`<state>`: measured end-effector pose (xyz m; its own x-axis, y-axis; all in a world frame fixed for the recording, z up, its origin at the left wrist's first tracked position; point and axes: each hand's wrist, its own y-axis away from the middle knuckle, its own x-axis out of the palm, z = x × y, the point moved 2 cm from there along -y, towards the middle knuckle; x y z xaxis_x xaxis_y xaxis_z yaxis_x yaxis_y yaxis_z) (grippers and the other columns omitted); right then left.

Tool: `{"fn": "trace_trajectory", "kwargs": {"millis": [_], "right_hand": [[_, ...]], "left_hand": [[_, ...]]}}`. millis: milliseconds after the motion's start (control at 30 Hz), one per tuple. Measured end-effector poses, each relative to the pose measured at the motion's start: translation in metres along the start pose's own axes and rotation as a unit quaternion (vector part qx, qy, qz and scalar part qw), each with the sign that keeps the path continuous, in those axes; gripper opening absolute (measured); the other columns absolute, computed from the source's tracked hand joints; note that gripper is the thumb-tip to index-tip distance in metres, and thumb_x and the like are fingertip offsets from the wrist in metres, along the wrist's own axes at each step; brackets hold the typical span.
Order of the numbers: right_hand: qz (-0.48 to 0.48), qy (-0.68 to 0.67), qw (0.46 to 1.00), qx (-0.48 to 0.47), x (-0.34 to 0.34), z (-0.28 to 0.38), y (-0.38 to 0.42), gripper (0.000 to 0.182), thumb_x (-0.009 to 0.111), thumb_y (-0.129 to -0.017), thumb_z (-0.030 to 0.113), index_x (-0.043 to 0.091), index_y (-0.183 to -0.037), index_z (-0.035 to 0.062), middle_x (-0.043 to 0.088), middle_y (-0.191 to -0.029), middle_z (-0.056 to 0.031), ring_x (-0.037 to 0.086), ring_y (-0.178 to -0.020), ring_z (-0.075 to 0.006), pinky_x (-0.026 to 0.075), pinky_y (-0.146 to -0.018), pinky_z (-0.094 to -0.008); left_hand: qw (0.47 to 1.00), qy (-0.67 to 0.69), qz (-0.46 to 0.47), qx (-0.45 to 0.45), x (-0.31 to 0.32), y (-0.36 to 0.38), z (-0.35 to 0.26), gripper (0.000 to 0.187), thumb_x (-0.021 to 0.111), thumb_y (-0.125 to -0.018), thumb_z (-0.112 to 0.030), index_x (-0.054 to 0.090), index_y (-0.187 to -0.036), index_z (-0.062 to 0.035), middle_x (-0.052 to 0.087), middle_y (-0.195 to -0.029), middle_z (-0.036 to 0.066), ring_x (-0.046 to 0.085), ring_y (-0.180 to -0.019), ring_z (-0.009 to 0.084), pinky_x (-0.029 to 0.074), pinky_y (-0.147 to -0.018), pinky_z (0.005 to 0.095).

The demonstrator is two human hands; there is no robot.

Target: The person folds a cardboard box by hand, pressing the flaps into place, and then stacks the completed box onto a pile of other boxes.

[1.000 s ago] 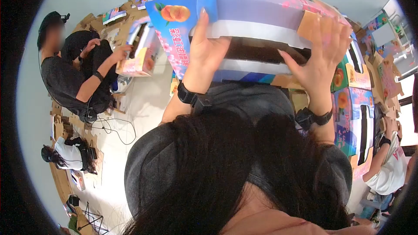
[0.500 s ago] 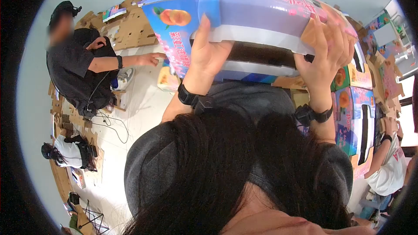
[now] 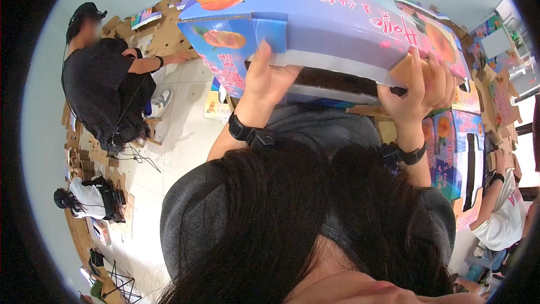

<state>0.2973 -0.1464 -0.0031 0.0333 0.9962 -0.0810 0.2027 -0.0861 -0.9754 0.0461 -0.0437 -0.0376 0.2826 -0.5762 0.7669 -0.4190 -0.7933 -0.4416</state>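
In front of my chest is a blue and pink cardboard fruit box [image 3: 337, 25], printed with peaches and lettering, its long dark slot facing me. My left hand [image 3: 269, 76] grips its left part, the thumb up against a blue corner flap [image 3: 271, 32] and the other fingers going into the slot, out of sight. My right hand [image 3: 419, 87] holds the right part. Its thumb is at the slot's end and its fingers are bent over a brown cardboard flap [image 3: 406, 72]. Both wrists wear black straps.
Other printed fruit boxes [image 3: 458, 146] are stacked at my right, and one box [image 3: 216, 104] stands on the floor at left. A seated person in black [image 3: 101, 79] is at left, near flat cardboard sheets [image 3: 169, 36]. Another person in white [image 3: 500, 214] works at right.
The box has tilted, showing more of its printed top, and both hands have stayed on it. The seated person at left has drawn their outstretched hand away from the box.
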Motion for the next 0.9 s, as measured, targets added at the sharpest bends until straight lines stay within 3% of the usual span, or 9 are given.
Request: {"fn": "trace_trajectory", "kwargs": {"millis": [233,333,367,467,533,667,733,800,900], "right_hand": [[0.025,0.003,1.0,0.009,-0.006,0.001,-0.001,0.064,0.08,-0.07,0.031,0.065,-0.131,0.0261,0.054,-0.137,-0.0057,0.047,-0.128,-0.0297,0.024,-0.112,-0.0473],[0.061,-0.029,0.997,0.022,0.005,-0.006,-0.01,0.065,0.08,-0.068,0.025,0.066,-0.132,0.0249,0.053,-0.142,-0.0065,0.045,-0.133,-0.0296,0.023,-0.112,-0.0482],[0.075,-0.04,0.996,0.032,0.011,-0.007,-0.015,0.066,0.08,-0.068,0.024,0.067,-0.132,0.0247,0.053,-0.143,-0.0068,0.045,-0.135,-0.0294,0.023,-0.113,-0.0485],[0.141,-0.05,0.988,0.05,0.025,-0.011,-0.032,0.071,0.08,-0.067,0.022,0.063,-0.136,0.0248,0.052,-0.146,-0.0052,0.042,-0.14,-0.028,0.02,-0.115,-0.0494],[0.138,-0.077,0.986,0.044,0.044,-0.015,-0.041,0.073,0.08,-0.068,0.022,0.062,-0.138,0.0253,0.053,-0.146,-0.0044,0.042,-0.14,-0.0282,0.019,-0.116,-0.0496],[0.169,-0.091,0.981,0.035,0.075,-0.02,-0.051,0.079,0.08,-0.066,0.021,0.059,-0.141,0.0266,0.052,-0.144,-0.0035,0.041,-0.14,-0.0289,0.016,-0.117,-0.0499],[0.155,-0.111,0.981,0.021,0.093,-0.028,-0.051,0.08,0.08,-0.065,0.021,0.058,-0.142,0.0274,0.054,-0.14,-0.0046,0.044,-0.136,-0.0284,0.019,-0.116,-0.0495],[0.168,-0.107,0.98,0.023,0.107,-0.034,-0.048,0.077,0.078,-0.069,0.023,0.058,-0.142,0.0265,0.057,-0.136,-0.0046,0.047,-0.133,-0.0267,0.023,-0.114,-0.0473],[0.178,-0.139,0.973,0.043,0.12,-0.038,-0.045,0.081,0.079,-0.067,0.023,0.055,-0.145,0.0268,0.056,-0.137,-0.0042,0.047,-0.133,-0.0262,0.022,-0.115,-0.0483]], "left_hand": [[1.0,-0.019,0.012,0.006,0.007,-0.004,-0.002,0.067,0.071,-0.094,-0.039,0.044,-0.147,-0.0081,0.053,-0.146,0.009,0.047,-0.138,0.0293,0.034,-0.119,0.0499],[0.997,-0.023,-0.072,-0.025,0.021,-0.011,-0.004,0.076,0.072,-0.092,-0.046,0.039,-0.152,-0.0135,0.046,-0.153,0.01,0.039,-0.144,0.0328,0.03,-0.121,0.0523],[0.997,0.006,-0.073,-0.035,0.031,-0.013,-0.004,0.074,0.066,-0.097,-0.044,0.035,-0.153,-0.0074,0.038,-0.157,0.017,0.034,-0.147,0.0358,0.024,-0.124,0.0529],[0.988,0.059,-0.048,-0.133,0.02,-0.01,-0.003,0.079,0.063,-0.098,-0.043,0.03,-0.154,0.0004,0.028,-0.161,0.026,0.026,-0.151,0.0405,0.02,-0.126,0.053],[0.974,0.005,0.093,-0.208,0.033,-0.007,-0.005,0.084,0.063,-0.097,-0.041,0.024,-0.154,0.0058,0.019,-0.163,0.032,0.018,-0.153,0.0436,0.02,-0.126,0.0503],[0.929,-0.253,0.19,-0.192,0.033,0.004,-0.004,0.071,0.073,-0.091,-0.03,0.042,-0.147,-0.0004,0.046,-0.151,0.024,0.035,-0.148,0.0394,0.022,-0.124,0.0527],[0.839,-0.489,0.231,-0.065,0.033,0.002,-0.006,0.07,0.079,-0.085,-0.028,0.048,-0.144,-0.0051,0.055,-0.145,0.019,0.039,-0.146,0.0385,0.021,-0.123,0.0556],[0.62,-0.722,0.276,0.134,0.038,-0.005,-0.005,0.072,0.085,-0.079,-0.026,0.053,-0.141,-0.01,0.061,-0.139,0.013,0.042,-0.144,0.0383,0.018,-0.122,0.0589],[0.542,-0.8,0.22,0.137,0.025,-0.007,0.014,0.086,0.079,-0.077,-0.052,0.048,-0.149,-0.0169,0.046,-0.154,0.013,0.03,-0.151,0.0387,0.012,-0.123,0.0614]]}}
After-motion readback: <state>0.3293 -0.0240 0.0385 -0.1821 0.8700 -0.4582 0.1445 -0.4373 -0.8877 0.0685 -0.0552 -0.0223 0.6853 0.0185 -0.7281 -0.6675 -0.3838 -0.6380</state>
